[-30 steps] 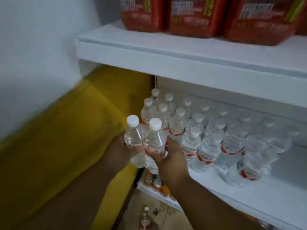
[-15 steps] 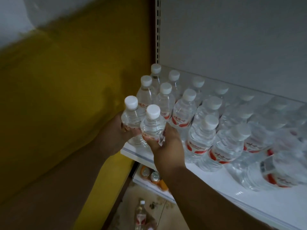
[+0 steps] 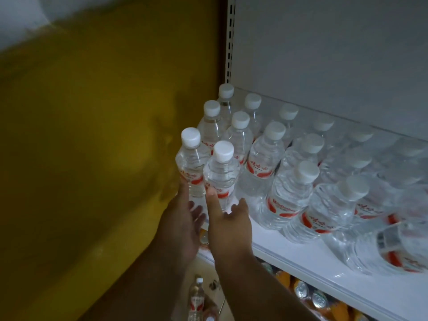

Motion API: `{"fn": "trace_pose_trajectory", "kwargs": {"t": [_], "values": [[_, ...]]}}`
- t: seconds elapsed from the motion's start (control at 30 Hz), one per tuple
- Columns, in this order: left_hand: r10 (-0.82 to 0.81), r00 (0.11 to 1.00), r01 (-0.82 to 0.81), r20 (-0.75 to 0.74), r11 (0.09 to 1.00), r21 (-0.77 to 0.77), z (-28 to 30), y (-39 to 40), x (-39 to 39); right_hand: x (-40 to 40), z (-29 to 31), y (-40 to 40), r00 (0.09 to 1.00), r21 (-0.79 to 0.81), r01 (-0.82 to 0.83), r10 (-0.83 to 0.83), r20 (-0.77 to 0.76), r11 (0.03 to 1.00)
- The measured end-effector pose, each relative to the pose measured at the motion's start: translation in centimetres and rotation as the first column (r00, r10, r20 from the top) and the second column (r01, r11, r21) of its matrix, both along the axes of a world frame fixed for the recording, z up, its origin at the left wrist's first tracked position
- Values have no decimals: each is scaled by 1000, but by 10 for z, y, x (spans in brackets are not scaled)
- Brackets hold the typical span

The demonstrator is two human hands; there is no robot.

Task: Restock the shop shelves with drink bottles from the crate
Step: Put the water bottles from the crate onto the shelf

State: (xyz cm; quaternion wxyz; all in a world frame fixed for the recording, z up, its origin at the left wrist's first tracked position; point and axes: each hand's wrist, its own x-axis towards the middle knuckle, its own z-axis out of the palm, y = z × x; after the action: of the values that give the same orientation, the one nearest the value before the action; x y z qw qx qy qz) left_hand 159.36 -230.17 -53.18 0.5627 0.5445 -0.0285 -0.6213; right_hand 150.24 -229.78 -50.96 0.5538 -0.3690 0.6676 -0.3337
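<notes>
Head view, what are the hands doing?

— Both hands are reaching toward the front left corner of the white shelf (image 3: 308,262). The left hand (image 3: 185,225) is lying open, fingers straight and relaxed, its fingertips touching the lower part of the outer bottle (image 3: 190,167). It is not wrapping round anything.

— And the right one?

— The right hand (image 3: 228,225) is also spreading open; its forefinger is pointing up and pressing against the label of the front bottle (image 3: 221,177), while the thumb is sticking out to the side, just beside the neighbouring bottle. Neither hand is gripping.

— Where are those two bottles sitting?

— They are standing upright at the shelf's front left corner, touching each other, in front of the rows of bottles (image 3: 298,179) with white caps and red labels that are filling the shelf.

— Anything lower down?

— One bottle (image 3: 196,297) is standing on the floor below, and cans (image 3: 301,289) are showing on the lower shelf.
</notes>
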Motion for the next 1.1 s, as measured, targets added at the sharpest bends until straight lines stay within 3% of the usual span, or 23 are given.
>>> {"fn": "trace_pose_trajectory", "kwargs": {"t": [0.07,0.17,0.33,0.73,1.1], "values": [[-104,989,95,-110,992,-76,4,-4,-8,5,2,1,985,40,78,-83,153,996],[-71,991,65,-114,997,-50,8,-11,-14,8,-1,-1,965,63,97,-109,239,993],[-7,1000,7,22,1000,12,4,-18,-9,11,-3,-6,982,-17,92,-88,170,996],[7,999,-9,38,999,48,-3,-26,-10,8,-8,-24,994,17,101,-101,51,995],[46,999,-46,-10,998,50,-3,-29,-7,19,-6,-34,992,148,125,-126,-1,981]]}}
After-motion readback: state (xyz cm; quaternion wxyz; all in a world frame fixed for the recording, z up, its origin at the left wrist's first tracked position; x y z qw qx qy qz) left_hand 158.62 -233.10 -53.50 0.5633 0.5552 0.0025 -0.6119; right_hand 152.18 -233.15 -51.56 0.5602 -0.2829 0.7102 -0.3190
